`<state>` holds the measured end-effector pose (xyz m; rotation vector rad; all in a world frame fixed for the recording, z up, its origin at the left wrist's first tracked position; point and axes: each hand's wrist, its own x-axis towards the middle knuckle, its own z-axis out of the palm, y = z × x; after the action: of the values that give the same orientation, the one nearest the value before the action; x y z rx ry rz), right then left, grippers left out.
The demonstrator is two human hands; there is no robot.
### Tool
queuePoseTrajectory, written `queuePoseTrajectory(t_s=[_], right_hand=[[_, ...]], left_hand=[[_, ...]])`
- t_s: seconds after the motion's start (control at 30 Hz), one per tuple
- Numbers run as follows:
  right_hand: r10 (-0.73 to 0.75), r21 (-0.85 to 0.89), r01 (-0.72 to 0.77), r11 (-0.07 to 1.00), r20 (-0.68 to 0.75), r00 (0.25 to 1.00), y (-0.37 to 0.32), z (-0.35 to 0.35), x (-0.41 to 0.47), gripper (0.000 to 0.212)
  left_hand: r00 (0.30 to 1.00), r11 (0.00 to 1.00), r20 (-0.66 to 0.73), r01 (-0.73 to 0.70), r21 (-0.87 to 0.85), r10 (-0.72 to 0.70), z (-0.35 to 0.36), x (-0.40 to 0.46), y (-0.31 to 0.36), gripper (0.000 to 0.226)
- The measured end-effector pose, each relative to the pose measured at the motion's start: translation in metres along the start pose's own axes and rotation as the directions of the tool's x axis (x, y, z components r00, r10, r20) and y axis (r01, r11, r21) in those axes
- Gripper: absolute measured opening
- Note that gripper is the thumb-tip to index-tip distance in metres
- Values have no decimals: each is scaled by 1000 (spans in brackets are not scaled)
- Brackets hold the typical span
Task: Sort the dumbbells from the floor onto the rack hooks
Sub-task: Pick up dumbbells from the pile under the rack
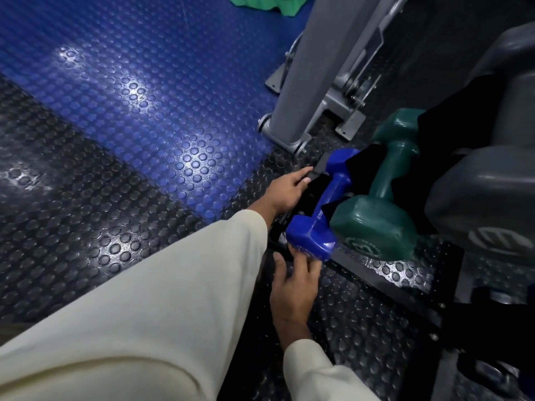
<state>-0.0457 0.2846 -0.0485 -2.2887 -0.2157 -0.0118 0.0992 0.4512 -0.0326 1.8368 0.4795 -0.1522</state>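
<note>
Step in hand: seating the blue dumbbell (321, 209) low on the rack (390, 273), beside the green dumbbell (385, 195); the two appear to touch at their near ends. Your right hand (293, 282) has its grip spread, fingertips pressed against the near end of the blue dumbbell, pinching nothing. Your left hand (285, 191) reaches past the far side of the handle, fingers loosely extended toward a black rack part; whether that grip closes on anything cannot be told, since the fingertips are partly hidden. Grey dumbbells (486, 198) sit to the right. The studded floor (115, 140) in view carries no loose dumbbell. Judgement: placement is nearly done. Next move calls for a steady push from the right hand until the blue dumbbell settles, then freeing both hands without dragging it off.
</note>
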Motion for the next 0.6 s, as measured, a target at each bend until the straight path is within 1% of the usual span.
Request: queuePoseTrajectory(t_s=[0.07, 0.13, 0.23, 0.27, 0.3, 0.33, 0.4, 0.47, 0.5, 0.6], right_hand=[[26, -10, -26, 1000, 30, 999, 0, -5, 1, 35], [51, -39, -48, 998, 80, 996, -2, -12, 1, 37], [50, -69, -40, 997, 153, 987, -13, -26, 0, 39], [66, -64, -56, 996, 174, 983, -16, -30, 0, 41], [80, -62, -69, 996, 196, 977, -17, -35, 0, 43], [93, -65, -80, 995, 225, 970, -19, -40, -1, 47], [110, -81, -90, 993, 284, 953, -18, -52, -7, 53], [136, -105, -108, 989, 316, 939, -14, -62, -13, 57], [166, -121, -133, 984, 327, 930, -13, -69, -16, 58], [224, -118, -194, 974, 358, 907, -8, -92, -25, 56]], left_hand=[[997, 999, 81, 11, -30, -8, -4, -3, 6, 47], [989, 996, 139, 62, -61, -53, -12, -7, 17, 49], [974, 981, 198, 141, -133, -113, -18, -24, 28, 53], [970, 967, 196, 182, -176, -147, -18, -35, 29, 59], [966, 947, 165, 234, -222, -199, -18, -49, 29, 67], [966, 933, 103, 258, -252, -239, -17, -64, 26, 71], [968, 931, -26, 233, -280, -250, -13, -94, 21, 67], [959, 958, -146, 214, -191, -243, -6, -125, 16, 59], [950, 963, -185, 227, -148, -252, -1, -139, 12, 56], [939, 967, -235, 240, -81, -252, 17, -186, 9, 54]])
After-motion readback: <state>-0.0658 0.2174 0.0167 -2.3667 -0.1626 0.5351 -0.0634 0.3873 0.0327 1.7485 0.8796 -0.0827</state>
